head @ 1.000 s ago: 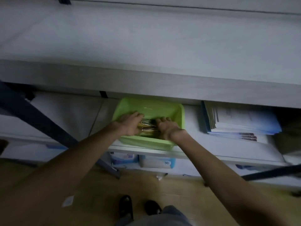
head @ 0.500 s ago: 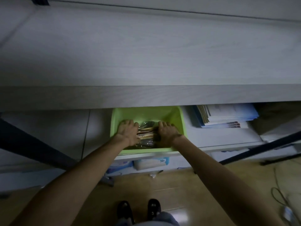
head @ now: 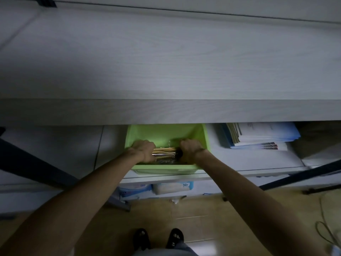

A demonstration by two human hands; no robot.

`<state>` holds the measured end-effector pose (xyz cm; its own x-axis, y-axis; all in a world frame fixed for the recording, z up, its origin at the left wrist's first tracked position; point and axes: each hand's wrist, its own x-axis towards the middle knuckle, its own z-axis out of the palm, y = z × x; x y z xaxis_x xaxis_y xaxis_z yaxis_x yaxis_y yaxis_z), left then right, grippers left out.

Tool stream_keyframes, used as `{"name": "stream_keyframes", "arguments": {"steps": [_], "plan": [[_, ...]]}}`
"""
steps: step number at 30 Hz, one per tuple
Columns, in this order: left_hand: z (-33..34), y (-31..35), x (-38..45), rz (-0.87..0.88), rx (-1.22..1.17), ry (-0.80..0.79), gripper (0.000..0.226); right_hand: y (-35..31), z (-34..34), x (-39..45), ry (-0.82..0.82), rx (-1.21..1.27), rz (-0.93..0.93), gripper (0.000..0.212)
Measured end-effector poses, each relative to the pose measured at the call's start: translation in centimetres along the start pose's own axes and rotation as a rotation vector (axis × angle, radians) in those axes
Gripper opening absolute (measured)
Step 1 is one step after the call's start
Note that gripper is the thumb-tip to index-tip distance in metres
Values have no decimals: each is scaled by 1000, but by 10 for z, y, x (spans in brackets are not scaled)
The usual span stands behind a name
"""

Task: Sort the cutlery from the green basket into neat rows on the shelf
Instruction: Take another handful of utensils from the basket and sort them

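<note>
- Head view: I see a green basket (head: 200, 134) on a lower shelf (head: 258, 163), half under the tabletop (head: 166, 61).
- Left hand (head: 144, 150) and right hand (head: 190, 147) both curl around a bundle of cutlery (head: 164, 153) inside it, seemingly plastic-wrapped.
- A paper stack (head: 258, 135) lies just right.

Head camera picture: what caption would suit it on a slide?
Both hands, left hand and right hand, grip a bundle of cutlery inside the green basket on a shelf.

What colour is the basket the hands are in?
Light green basket, seen from the head camera.
</note>
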<state>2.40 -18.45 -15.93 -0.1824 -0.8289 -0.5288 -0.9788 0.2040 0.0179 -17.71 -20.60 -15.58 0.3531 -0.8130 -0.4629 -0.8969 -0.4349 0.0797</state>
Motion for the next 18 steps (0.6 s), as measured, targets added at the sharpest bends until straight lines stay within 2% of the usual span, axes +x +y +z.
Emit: {"name": "stream_keyframes", "arguments": {"steps": [3,6,9,12,18], "plan": [[-4,2,-1,-34,11,1,29,1,-3,3,132,-13,5,68],[-1,-1,3,-68,-43,-15,28,0,-8,4,234,-36,17,73],[0,-3,6,-74,-92,-39,29,2,0,5,113,-17,-29,76],[-6,-4,8,-63,-88,-48,32,2,8,8,-10,-76,-86,63],[-7,-7,10,-57,-61,37,34,1,12,13,-11,-105,-68,52]]}}
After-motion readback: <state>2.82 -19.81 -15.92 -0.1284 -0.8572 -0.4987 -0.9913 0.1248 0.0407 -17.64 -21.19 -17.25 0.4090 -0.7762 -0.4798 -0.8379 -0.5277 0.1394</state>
